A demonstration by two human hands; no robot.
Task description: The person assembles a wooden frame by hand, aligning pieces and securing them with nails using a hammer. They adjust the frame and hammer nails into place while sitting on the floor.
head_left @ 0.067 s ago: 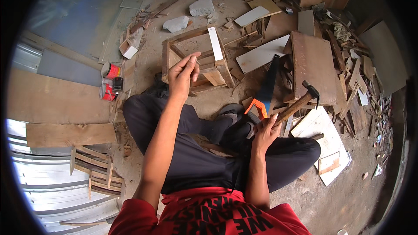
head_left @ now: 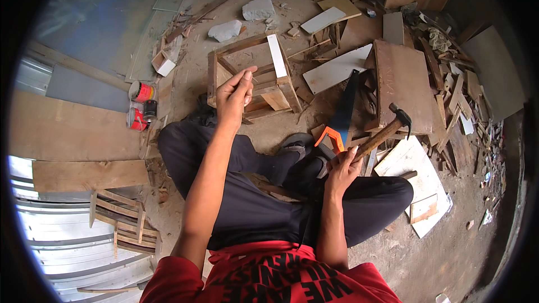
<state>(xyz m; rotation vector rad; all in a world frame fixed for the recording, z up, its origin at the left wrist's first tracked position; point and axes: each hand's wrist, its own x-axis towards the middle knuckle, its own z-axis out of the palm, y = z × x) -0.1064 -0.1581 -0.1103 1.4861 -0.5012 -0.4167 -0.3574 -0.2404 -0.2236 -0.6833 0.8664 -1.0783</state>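
Note:
My right hand (head_left: 342, 171) is wrapped round the wooden handle of a claw hammer (head_left: 382, 134), its dark head raised up and to the right over my bent knee. In front of me my left hand (head_left: 234, 98) is raised with thumb and fingers drawn together. Whatever it pinches, if anything, is too small to make out. Behind that hand a small wooden frame (head_left: 213, 73) with open sides stands on the floor, a white strip (head_left: 276, 56) along its top right edge. A handsaw (head_left: 343, 104) with an orange handle leans near my right hand, beyond my feet.
A brown wooden box (head_left: 401, 84) stands at the right, beside heaped wood scraps (head_left: 457, 98). White boards (head_left: 339, 70) lie around it. At the left are red and black cans (head_left: 137, 118), planks (head_left: 90, 175) and a slatted wooden piece (head_left: 120, 210). Stone chunks (head_left: 225, 31) lie at the back.

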